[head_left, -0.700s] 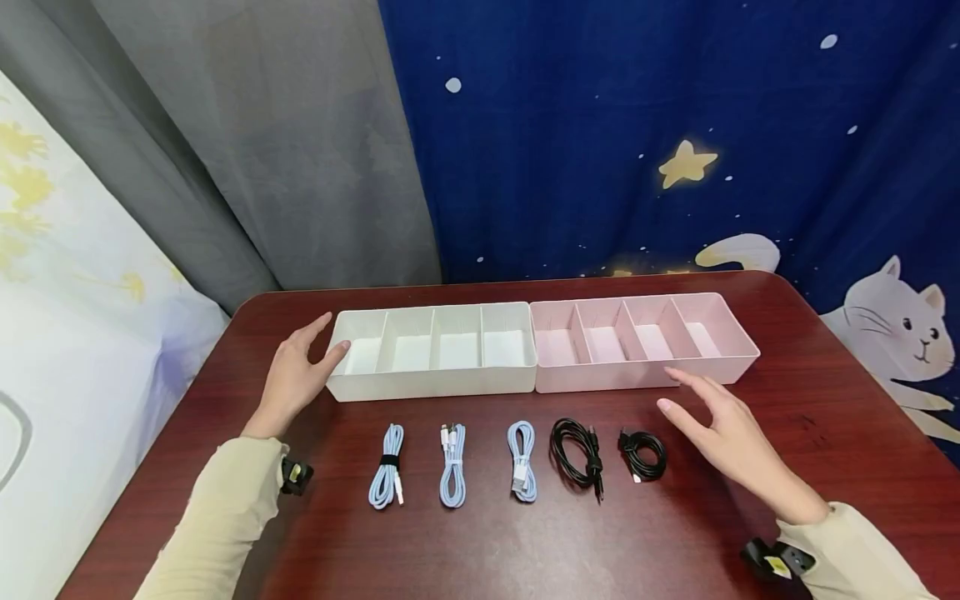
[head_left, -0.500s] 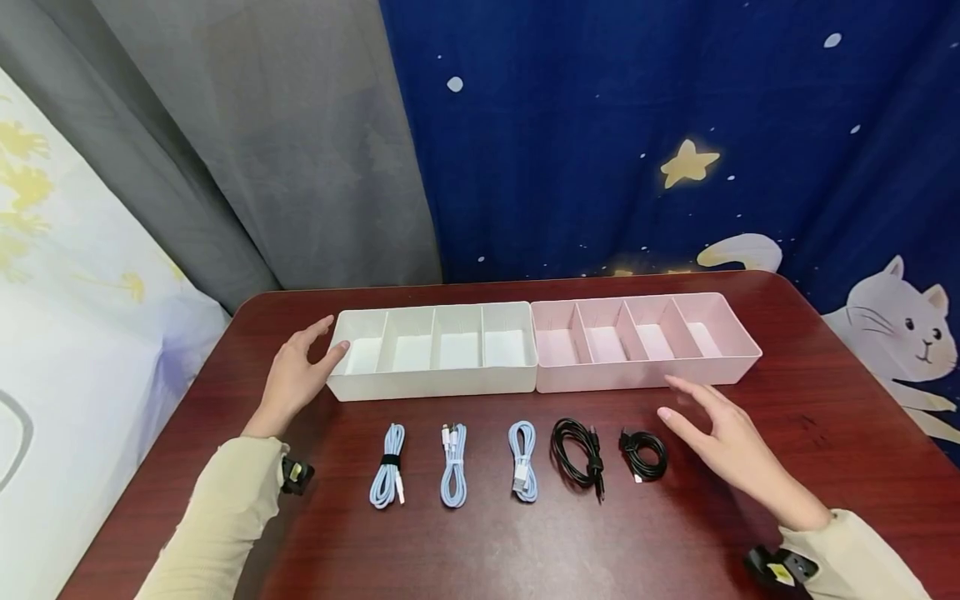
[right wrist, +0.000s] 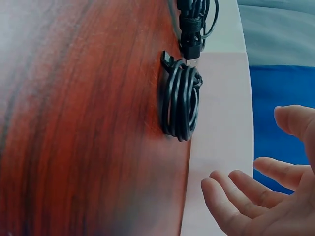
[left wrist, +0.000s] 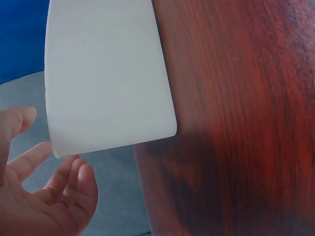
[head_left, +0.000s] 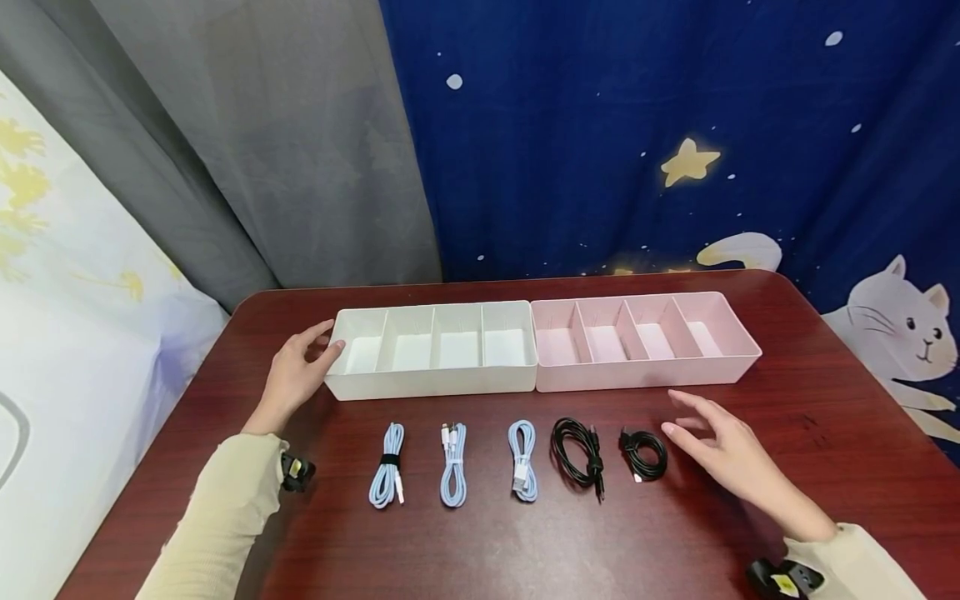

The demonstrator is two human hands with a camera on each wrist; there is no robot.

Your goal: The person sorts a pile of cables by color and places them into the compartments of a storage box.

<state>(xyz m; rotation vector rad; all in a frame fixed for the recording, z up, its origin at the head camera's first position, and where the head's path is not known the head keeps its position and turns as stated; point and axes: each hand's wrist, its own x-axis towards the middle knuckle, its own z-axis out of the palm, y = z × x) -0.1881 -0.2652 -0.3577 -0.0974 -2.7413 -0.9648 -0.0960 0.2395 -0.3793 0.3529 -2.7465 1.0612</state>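
Note:
My left hand (head_left: 294,375) is at the left end of a white divided box (head_left: 431,382), thumb and fingers spread and slightly bent. In the left wrist view the fingers (left wrist: 81,189) are close to the box's lower corner; whether they touch it cannot be told. My right hand (head_left: 731,450), its fingers relaxed and holding nothing, hovers right of a small coiled black cable (head_left: 645,456). Left of that lies a larger black cable (head_left: 576,454). Three light-blue bundled cables, a right one (head_left: 522,461), a middle one (head_left: 453,465) and a left one (head_left: 387,467), continue the row.
A pink divided box (head_left: 645,372) stands end to end with the white box, behind the cables. Both boxes have several compartments. The dark red wooden table (head_left: 480,542) ends at a back edge before grey (head_left: 300,167) and blue (head_left: 555,167) curtains.
My right hand has lowered slightly toward the near side, nearer the small black cable's level. My left fingers have moved slightly down, by the white box. Boxes and cables have not moved.

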